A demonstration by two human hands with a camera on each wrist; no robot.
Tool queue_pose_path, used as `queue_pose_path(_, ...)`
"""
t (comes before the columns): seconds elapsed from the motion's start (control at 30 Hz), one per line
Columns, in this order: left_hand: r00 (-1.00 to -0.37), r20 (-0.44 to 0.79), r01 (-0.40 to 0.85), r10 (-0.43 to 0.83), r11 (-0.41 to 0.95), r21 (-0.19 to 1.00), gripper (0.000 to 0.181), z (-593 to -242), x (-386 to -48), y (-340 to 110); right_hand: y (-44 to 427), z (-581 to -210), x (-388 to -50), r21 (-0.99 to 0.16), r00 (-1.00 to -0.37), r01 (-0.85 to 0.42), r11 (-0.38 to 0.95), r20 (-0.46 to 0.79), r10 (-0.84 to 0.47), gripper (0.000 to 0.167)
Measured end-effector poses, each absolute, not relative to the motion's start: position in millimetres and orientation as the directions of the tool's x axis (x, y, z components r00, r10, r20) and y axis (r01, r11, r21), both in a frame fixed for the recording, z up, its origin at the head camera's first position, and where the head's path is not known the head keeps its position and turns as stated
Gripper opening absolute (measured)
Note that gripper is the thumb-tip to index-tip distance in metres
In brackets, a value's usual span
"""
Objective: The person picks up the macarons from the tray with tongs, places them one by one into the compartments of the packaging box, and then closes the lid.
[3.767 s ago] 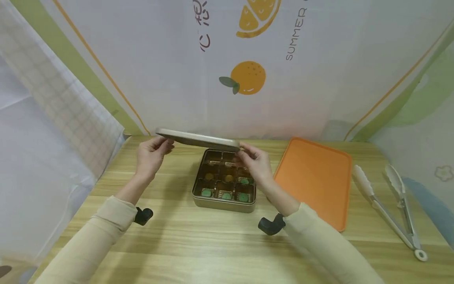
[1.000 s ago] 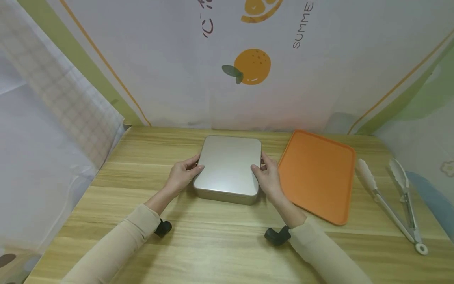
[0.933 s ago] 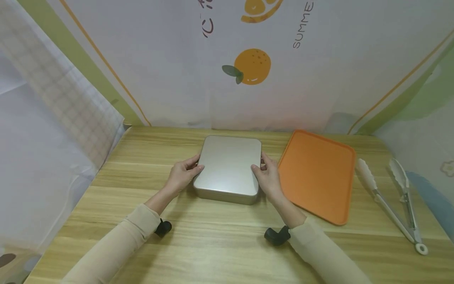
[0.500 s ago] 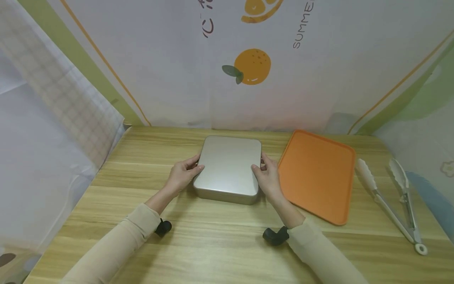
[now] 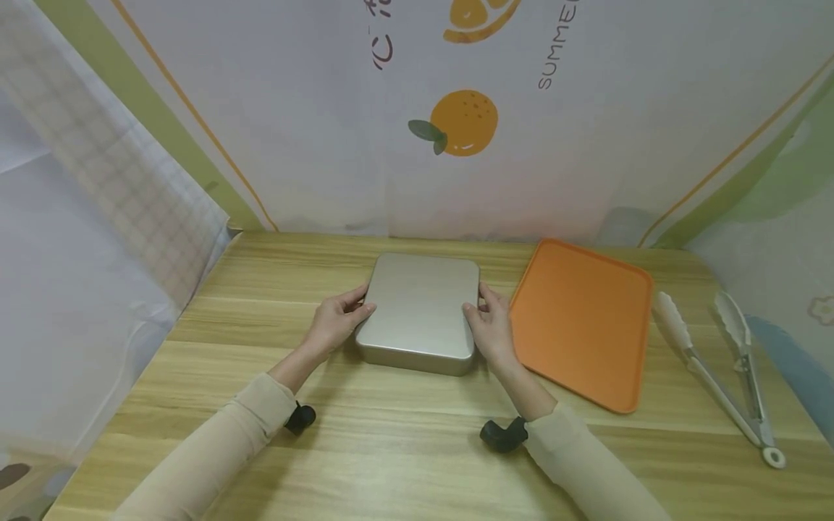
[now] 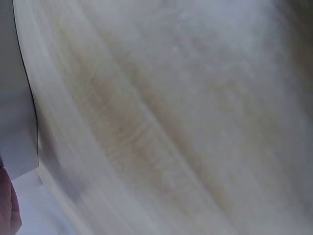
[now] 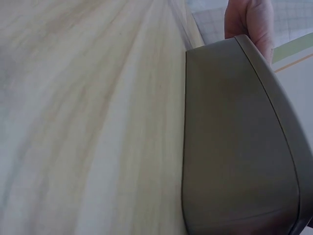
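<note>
A square metal tin (image 5: 410, 358) sits on the wooden table, its plain silver-beige lid (image 5: 420, 307) covering it. My left hand (image 5: 332, 322) holds the lid's left side, thumb over the top edge and fingers along the side. On the opposite side my right hand (image 5: 491, 325) grips the lid in the same way, fingers partly hidden behind it. The right wrist view shows the tin's front wall (image 7: 230, 147) standing on the table, with a thin seam running below the lid's rim (image 7: 274, 93). The tin's contents are hidden.
An orange tray (image 5: 583, 325) lies flat just right of my right hand. Farther right lie metal tongs (image 5: 743, 383), spread apart, with pale tips. A printed cloth (image 5: 313, 145) hangs behind the table's back edge. Black wrist mounts (image 5: 504, 434) jut inward from my sleeves.
The lid, earlier raised and tilted above the open tin with its green and yellow pieces, now covers it. In the last half second its far edge has dropped slightly; both hands have barely moved.
</note>
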State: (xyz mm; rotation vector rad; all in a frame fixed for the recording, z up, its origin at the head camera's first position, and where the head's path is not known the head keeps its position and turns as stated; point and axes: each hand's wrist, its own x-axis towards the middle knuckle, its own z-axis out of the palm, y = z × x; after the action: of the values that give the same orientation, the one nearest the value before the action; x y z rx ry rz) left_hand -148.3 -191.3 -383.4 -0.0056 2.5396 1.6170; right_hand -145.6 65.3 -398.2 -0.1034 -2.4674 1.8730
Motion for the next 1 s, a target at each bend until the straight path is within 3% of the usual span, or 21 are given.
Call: queue_pose_path(1.0,-0.991,-0.093,-0.128,-0.096,0.465,0.876,0.052,-392,-165,-165,63,-409,-145,-0.982,-0.999,0.019,0.187,-0.009,0.052,0.053)
